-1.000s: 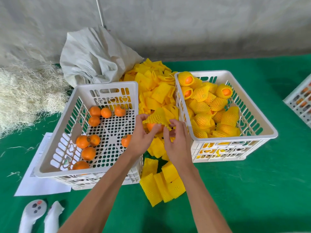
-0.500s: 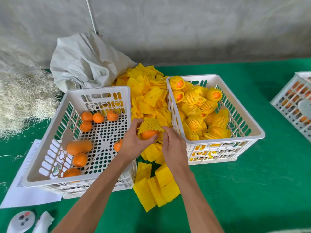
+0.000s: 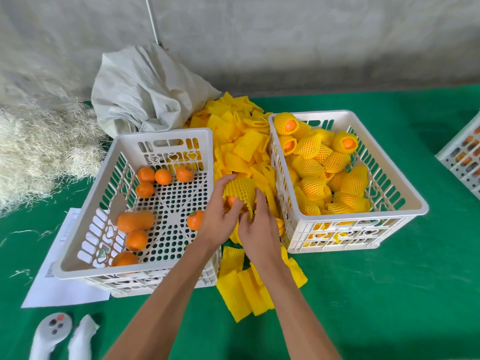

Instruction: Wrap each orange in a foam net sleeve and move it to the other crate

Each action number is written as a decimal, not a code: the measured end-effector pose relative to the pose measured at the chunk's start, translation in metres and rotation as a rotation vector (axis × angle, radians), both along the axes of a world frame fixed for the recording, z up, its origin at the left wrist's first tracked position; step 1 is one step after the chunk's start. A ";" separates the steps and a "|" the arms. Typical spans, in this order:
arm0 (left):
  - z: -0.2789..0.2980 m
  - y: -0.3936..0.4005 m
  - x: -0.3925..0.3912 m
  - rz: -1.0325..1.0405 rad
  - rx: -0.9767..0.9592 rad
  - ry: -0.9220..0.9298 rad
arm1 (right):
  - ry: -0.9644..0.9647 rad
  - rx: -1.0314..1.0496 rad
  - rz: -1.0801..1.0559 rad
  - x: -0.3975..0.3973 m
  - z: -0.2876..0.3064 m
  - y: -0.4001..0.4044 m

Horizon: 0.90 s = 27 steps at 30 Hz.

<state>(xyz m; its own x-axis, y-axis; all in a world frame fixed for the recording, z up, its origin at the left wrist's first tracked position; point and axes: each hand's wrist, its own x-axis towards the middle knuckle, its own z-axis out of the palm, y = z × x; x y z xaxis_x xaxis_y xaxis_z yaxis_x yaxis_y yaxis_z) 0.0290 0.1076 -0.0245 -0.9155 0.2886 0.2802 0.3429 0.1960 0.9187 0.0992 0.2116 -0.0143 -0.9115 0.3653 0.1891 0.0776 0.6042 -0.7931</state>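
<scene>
Both hands work together: left hand grips the orange while right hand pinches the foam net sleeve half over it, and the wrapped-fruit crate lies just right of the right hand, nearer it.

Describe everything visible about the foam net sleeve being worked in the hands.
The foam net sleeve is yellow, soft-looking mesh foam, stretched into a dome over an orange that shows at its lower open end. The left hand and right hand both grip it between the two white crates, above loose sleeves.
</scene>
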 end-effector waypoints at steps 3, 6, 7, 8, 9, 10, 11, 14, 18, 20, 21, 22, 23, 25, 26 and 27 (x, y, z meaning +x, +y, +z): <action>-0.004 -0.004 -0.001 -0.063 -0.005 -0.062 | -0.061 -0.035 -0.009 -0.005 -0.001 0.006; -0.001 -0.005 -0.002 -0.056 -0.110 -0.088 | -0.069 -0.018 -0.036 -0.009 0.002 0.013; -0.001 -0.005 -0.003 -0.036 -0.136 -0.078 | -0.060 -0.006 -0.041 -0.009 0.002 0.016; -0.002 -0.004 -0.004 -0.013 -0.146 -0.068 | -0.051 0.006 -0.034 -0.010 0.002 0.019; -0.003 -0.004 -0.004 0.011 -0.145 -0.064 | -0.042 0.018 -0.018 -0.010 0.002 0.021; -0.003 -0.003 -0.004 0.038 -0.141 -0.066 | -0.034 0.028 0.003 -0.009 0.001 0.022; -0.003 -0.002 -0.004 0.071 -0.134 -0.069 | -0.023 0.036 0.021 -0.008 0.001 0.022; -0.005 0.000 -0.003 0.157 -0.102 -0.057 | 0.022 0.045 0.041 -0.007 0.002 0.019; -0.006 0.000 -0.004 0.183 -0.195 -0.002 | -0.029 -0.153 0.011 -0.003 0.000 0.017; -0.006 0.001 -0.003 0.146 -0.228 0.016 | -0.067 -0.268 -0.002 -0.002 -0.002 0.017; -0.006 0.001 -0.002 0.121 -0.236 0.015 | -0.078 -0.305 0.001 -0.003 -0.003 0.018; -0.006 0.002 0.000 0.089 -0.238 0.014 | -0.089 -0.329 0.007 -0.005 -0.003 0.019; -0.006 0.002 0.001 0.048 -0.238 0.026 | -0.099 -0.338 0.006 -0.008 -0.004 0.020; -0.006 0.003 0.004 -0.044 -0.244 0.078 | -0.107 -0.337 -0.041 -0.011 -0.004 0.025; -0.007 0.003 0.005 -0.079 -0.256 0.105 | -0.110 -0.336 -0.078 -0.012 -0.004 0.030; -0.007 0.004 0.006 -0.103 -0.264 0.123 | -0.101 -0.332 -0.103 -0.013 -0.004 0.035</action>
